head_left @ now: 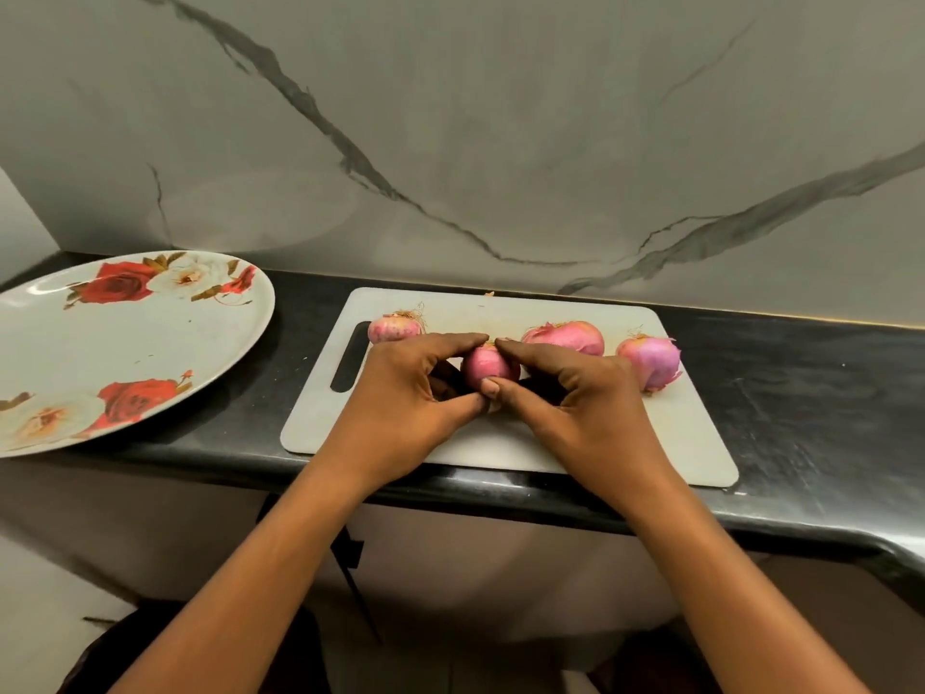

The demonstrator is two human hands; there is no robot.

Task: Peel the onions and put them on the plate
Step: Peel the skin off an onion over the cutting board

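Cutting board point(690, 428): left hand point(405, 388) and right hand point(575, 393) pinch half-hidden onion point(488, 365).

Single head view: wide-angle, looking forward-down, close above counter point(801, 393) edge, facing marble wall point(500, 117).

Left hand point(413, 393), right hand point(580, 398) (thumbs together); fingers point(450, 339) round one onion point(486, 365)

Black polished stone countertop point(801, 393), two items.
On it: round white rose-printed plate point(125, 338) at left; pale grey rectangular plastic cutting board point(675, 433) beside it, not touching.
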